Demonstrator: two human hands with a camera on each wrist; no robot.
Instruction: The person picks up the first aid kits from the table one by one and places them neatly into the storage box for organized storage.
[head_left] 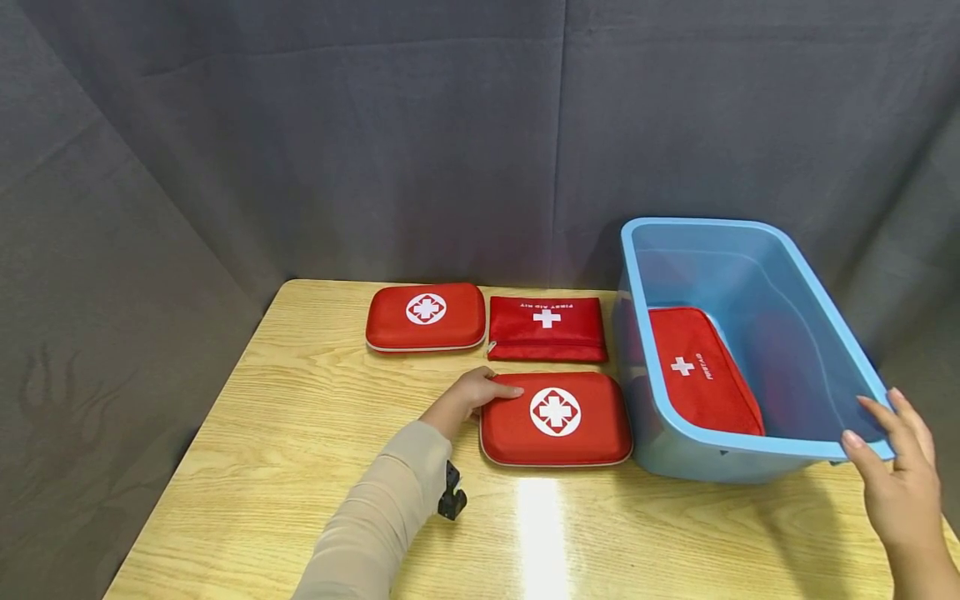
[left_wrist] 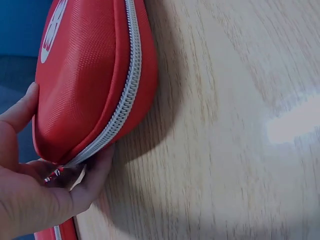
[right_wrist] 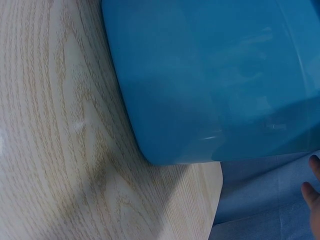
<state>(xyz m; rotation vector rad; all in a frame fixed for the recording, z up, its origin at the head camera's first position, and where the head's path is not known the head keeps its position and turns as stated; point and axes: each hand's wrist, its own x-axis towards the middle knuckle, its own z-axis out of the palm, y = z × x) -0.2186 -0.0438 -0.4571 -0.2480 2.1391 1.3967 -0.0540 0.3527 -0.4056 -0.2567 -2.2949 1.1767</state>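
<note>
My left hand (head_left: 474, 393) grips the left end of a red hard-shell first aid case (head_left: 555, 446), its thumb on top and fingers underneath. In the left wrist view, the zipped end of the case (left_wrist: 80, 100) is tilted up off the wood. My right hand (head_left: 903, 475) holds the near right corner of a blue plastic bin (head_left: 750, 450), thumb and forefinger at the rim. Inside the bin leans a red soft first aid pouch (head_left: 701, 383). In the right wrist view, only two fingertips (right_wrist: 310, 192) show, beside the bin wall (right_wrist: 200, 90).
Another red hard case (head_left: 390, 321) lies at the back of the wooden table (head_left: 247, 467). Next to it is a flat red first aid pouch (head_left: 517, 329), close to the bin's left side. A grey curtain (head_left: 420, 150) hangs behind the table.
</note>
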